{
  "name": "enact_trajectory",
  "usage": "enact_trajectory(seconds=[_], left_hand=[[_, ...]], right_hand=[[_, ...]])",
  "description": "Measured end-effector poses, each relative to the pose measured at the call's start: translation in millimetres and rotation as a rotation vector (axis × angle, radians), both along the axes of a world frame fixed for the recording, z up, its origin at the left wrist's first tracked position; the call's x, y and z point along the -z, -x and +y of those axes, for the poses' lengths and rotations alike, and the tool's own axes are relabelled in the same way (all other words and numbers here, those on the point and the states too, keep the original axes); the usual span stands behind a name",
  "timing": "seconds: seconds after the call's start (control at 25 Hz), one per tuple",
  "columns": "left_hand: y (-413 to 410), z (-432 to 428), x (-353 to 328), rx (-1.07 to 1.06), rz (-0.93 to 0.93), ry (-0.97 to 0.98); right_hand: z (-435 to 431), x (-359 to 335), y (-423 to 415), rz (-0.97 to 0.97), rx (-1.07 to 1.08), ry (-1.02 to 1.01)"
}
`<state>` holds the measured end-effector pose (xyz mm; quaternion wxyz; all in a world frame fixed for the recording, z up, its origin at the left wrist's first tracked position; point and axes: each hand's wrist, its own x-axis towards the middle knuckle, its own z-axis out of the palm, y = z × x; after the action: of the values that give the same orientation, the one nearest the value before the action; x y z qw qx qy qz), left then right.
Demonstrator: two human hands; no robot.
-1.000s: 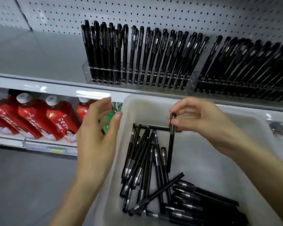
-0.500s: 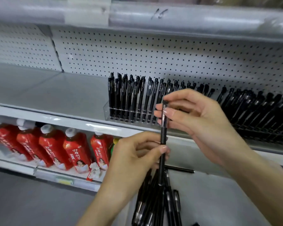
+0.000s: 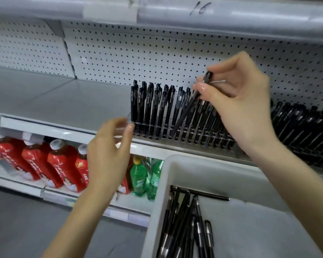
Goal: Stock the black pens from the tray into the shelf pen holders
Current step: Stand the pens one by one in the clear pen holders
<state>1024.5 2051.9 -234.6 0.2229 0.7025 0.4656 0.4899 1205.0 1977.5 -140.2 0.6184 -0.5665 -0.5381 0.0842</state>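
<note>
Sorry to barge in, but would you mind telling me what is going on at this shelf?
A person's right hand pinches a slim black pen near its top, tilted, its lower end among the stocked pens in the clear plastic pen holder on the grey shelf. The left hand hovers open, holding nothing. More loose black pens lie in the white plastic tray.

Grey metal shelf (image 3: 63, 101) runs across mid frame, perforated back panel behind. On it, centre: clear pen holder (image 3: 158, 125) w/ black pens (image 3: 153, 108) standing in rows. Second pen holder (image 3: 306, 151) just beside it, right edge, its pens leaning. Lower shelf (image 3: 13, 183), bottom left: red bottles (image 3: 60, 164) in a row, green bottles (image 3: 140, 175) to their right.
</note>
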Motion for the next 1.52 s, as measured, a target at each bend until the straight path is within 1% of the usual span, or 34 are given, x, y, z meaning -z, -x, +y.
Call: enact_trajectory(seconds=[0.08,0.16,0.28,0.4,0.56,0.76,0.92,1.2,1.28,1.4,1.48,1.52], left_hand=[[5,25,9,0.011,0.079,0.107],[5,37,17,0.062,0.139,0.173],[4,49,26,0.106,0.139,0.198],[5,62,28,0.177,0.143,0.247],[2,62,30,0.225,0.197,0.253],[2,62,34,0.219,0.193,0.283],[3,62,38,0.223,0.198,0.292],[3,63,41,0.220,0.229,0.307],[4,58,38,0.186,0.171,0.298],[4,32,24,0.061,-0.061,0.184],[1,4,14,0.071,-0.197,0.151],[-2,-10,11,0.112,-0.210,0.160]], right_hand=[[17,3,-1,-0.061,0.006,-0.002],[32,9,0,-0.089,0.011,-0.004],[46,15,0,-0.071,0.063,-0.034],[56,20,2,-0.088,0.090,-0.014],[63,25,1,-0.101,0.094,0.045],[69,30,5,-0.141,0.099,0.134],[74,34,5,-0.135,0.119,0.154],[75,37,4,-0.178,0.123,0.213],[75,38,2,-0.190,0.128,0.210],[73,36,1,-0.211,0.127,0.208],[66,34,0,-0.239,0.136,0.176],[59,33,-1,-0.249,0.140,0.148]])
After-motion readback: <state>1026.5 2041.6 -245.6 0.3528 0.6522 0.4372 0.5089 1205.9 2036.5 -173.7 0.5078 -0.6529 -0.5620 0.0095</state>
